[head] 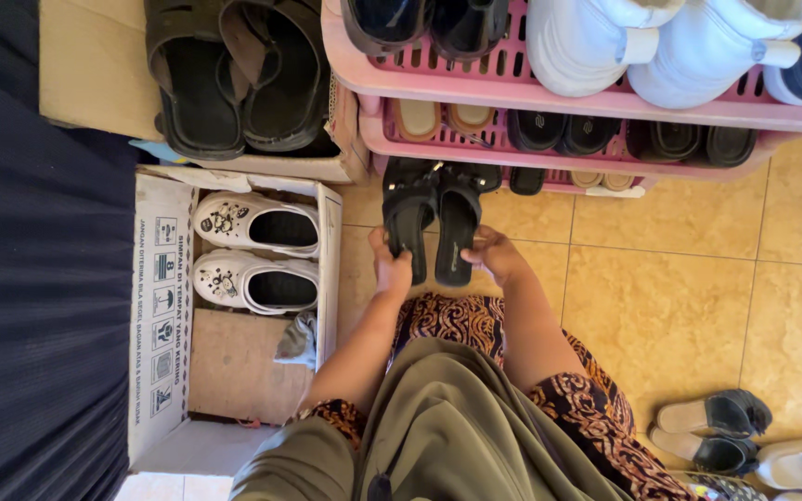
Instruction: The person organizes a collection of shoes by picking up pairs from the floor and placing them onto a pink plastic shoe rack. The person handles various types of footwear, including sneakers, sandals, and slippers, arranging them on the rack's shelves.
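The left hand [392, 269] is closing its grip around the heel end of one black sandal [409, 218], and the right hand [494, 255] is holding the heel end of the other black sandal [458, 232] in a closed grip. Both sandals are reaching away from the grips, toes pointing toward the bottom tier of the pink shoe rack [549, 93], lying side by side and touching, just over the tiled floor [679, 297]. Left of the left grip, an open cardboard box [155, 306] is holding a pair of white clogs [257, 250]. Well off to the right and behind the right grip, more sandals [717, 431] are lying on the floor.
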